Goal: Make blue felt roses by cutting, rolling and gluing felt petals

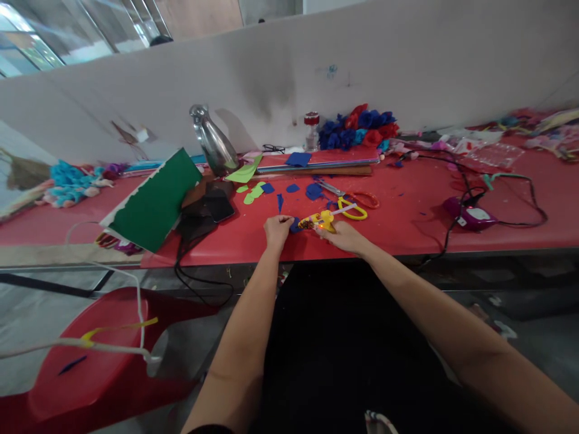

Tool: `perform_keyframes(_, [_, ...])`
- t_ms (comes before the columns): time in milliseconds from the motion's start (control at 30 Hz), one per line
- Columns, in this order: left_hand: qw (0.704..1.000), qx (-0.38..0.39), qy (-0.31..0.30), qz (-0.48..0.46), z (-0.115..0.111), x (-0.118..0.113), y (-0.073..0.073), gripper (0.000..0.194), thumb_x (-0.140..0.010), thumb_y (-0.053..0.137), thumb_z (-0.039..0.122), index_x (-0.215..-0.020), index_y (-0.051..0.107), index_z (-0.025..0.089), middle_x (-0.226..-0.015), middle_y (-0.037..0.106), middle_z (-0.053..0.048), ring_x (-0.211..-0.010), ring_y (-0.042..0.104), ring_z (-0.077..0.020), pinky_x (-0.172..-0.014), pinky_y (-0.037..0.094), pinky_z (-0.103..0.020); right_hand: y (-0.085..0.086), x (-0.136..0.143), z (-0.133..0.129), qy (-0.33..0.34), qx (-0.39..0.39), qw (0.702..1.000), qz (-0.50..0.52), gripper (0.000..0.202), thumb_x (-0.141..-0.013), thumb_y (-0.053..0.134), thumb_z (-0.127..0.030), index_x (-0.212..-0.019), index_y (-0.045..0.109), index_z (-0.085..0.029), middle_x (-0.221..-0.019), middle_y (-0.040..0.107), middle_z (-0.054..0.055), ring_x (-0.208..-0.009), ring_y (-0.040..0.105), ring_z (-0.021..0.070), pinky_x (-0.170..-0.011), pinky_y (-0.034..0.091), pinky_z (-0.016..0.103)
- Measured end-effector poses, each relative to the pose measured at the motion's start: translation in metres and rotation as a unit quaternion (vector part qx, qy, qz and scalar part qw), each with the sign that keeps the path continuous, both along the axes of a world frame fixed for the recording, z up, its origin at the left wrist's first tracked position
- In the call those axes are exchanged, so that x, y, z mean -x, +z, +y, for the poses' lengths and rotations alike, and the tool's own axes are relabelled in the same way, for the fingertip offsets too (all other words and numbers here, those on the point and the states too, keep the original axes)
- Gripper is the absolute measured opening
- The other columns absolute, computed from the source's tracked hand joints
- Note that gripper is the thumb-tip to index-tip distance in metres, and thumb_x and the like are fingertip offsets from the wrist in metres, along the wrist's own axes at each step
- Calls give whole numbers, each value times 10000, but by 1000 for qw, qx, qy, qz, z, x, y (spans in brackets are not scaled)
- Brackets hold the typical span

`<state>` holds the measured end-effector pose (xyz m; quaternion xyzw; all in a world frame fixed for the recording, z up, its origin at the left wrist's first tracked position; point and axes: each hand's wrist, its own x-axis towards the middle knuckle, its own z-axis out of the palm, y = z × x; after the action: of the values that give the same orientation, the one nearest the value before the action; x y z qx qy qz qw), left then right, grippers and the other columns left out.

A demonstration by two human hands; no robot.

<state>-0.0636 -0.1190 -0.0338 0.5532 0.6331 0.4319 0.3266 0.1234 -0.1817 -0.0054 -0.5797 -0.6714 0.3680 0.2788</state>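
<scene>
My right hand (344, 237) is wrapped round the handle of a yellow hot glue gun (323, 218), a whitish glue stick jutting from its back. The gun's nose points left, to a small blue piece (295, 225) that my left hand (277, 230) pinches near the table's front edge. Whether the nozzle touches the piece I cannot tell. Beyond my left hand lies a narrow blue strip (280, 203). Scissors with yellow and red-orange handles (355, 208) lie open past the gun. Cut blue pieces (313, 191) and light green pieces (253, 193) are scattered nearby.
On the red table (407, 223) stand a steel jug (215, 141) and a lidded glass bottle (312, 132). Blue and red flowers (362, 128) are heaped behind. A green board (156, 199) leans at left; a purple corded device (470, 212) sits right. A red stool (90, 361) is below.
</scene>
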Motion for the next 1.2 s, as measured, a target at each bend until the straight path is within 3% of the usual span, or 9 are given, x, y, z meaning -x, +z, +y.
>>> perform_keyframes(533, [1000,-1,7,-11,-2,-1,-1,166,-679,653,291,-749,741,169,-709,724,-39,-676,622,-149,-606,431,-227,16,10,-4,-6,6,997,-76,320,-846,482,-484,-772,595,-194,-593,569,17,-603,543,166,-550,355,247])
perform_keyframes(1200, [1000,-15,0,-4,3,1,-8,164,-681,657,289,-764,741,175,-709,720,-37,-672,624,-150,-631,445,-240,13,3,-2,-27,-12,993,-110,315,-848,492,-476,-811,621,-191,-685,625,49,-698,607,216,-574,372,270])
